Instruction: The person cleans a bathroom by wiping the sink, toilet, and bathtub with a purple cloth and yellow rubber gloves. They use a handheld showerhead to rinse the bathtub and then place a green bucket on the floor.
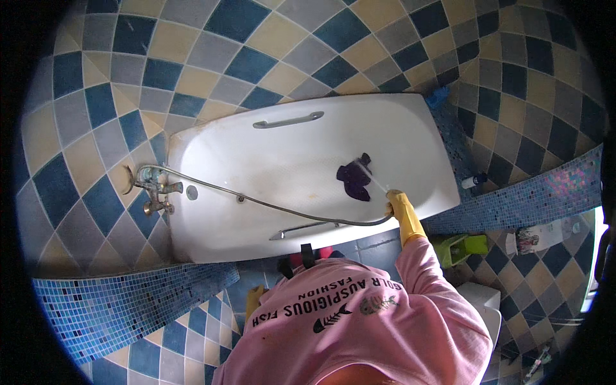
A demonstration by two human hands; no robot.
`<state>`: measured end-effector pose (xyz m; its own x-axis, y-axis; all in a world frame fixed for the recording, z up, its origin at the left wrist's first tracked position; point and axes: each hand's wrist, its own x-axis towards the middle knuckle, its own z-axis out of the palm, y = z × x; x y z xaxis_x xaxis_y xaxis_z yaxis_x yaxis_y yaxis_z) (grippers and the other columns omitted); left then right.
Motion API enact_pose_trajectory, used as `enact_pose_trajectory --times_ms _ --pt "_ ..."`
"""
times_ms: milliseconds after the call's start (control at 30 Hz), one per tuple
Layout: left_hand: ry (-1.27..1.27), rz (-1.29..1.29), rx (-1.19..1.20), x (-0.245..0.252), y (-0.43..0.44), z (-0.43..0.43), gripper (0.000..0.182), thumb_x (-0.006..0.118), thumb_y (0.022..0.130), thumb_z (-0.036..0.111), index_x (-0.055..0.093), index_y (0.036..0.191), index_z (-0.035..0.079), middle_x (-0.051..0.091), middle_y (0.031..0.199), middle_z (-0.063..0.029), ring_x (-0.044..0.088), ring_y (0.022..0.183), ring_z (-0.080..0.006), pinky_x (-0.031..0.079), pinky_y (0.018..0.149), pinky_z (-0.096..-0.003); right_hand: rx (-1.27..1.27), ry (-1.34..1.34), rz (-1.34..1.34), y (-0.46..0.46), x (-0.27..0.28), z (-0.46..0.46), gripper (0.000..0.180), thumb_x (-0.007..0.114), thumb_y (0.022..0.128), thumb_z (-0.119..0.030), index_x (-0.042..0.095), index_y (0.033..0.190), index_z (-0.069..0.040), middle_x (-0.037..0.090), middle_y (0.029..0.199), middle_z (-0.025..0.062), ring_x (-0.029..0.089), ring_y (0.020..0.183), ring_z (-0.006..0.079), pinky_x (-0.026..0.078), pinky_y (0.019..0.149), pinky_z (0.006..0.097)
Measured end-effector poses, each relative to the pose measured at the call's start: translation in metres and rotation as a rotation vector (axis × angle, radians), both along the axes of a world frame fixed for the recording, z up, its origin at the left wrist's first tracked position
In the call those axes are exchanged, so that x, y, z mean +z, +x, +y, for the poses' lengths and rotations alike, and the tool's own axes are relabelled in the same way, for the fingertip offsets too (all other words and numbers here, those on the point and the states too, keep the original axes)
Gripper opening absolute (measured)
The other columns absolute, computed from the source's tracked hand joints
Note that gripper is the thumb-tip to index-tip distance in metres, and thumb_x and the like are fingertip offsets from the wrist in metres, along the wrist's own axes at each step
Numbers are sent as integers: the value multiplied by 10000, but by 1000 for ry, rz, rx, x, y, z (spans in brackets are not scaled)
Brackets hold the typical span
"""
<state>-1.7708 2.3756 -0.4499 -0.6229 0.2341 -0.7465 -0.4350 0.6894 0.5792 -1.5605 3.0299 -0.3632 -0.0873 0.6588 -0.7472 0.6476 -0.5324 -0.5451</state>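
Observation:
My right hand [402, 209], in a yellow rubber glove, is closed around the end of a metal shower hose [269, 204] over the near right side of the white bathtub [298, 168]. A thin jet of water runs from it onto a dark purple cloth [355, 179] lying crumpled on the tub floor. The hose loops back to the tarnished mixer tap [156, 187] at the left end. My left hand [253, 298], also in a yellow glove, hangs low beside my pink top, outside the tub; its fingers are mostly hidden by my body.
Metal grab handles are on the far [288, 120] and near [305, 230] tub sides. A bottle [474, 181] and a blue item [437, 97] are by the right end. Low mosaic walls flank the tub. A green plastic container [450, 250] stands right of my arm, with a white fixture [481, 298] nearer.

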Motion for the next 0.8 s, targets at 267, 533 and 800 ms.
enact_pose_trajectory --times_ms 267,533,800 --pt "-45 -10 51 -25 -21 -3 431 625 974 407 761 955 -1 759 900 -155 692 772 -253 525 663 -401 410 101 -322 72 -179 42 306 561 1012 -304 615 795 -96 582 656 52 549 530 183 468 536 362" --pt "-30 -41 130 -17 -6 -14 410 637 979 402 742 981 5 754 919 -154 695 765 -248 524 622 -391 129 68 -45 37 -129 24 260 601 996 -270 581 823 -76 539 665 78 510 518 217 508 538 464" --pt "6 -48 204 -19 -44 -17 394 645 981 391 724 1015 7 749 928 -149 697 760 -250 525 604 -384 -129 -126 -205 -6 -67 9 336 597 974 -326 663 797 -49 670 755 101 654 648 237 563 636 411"
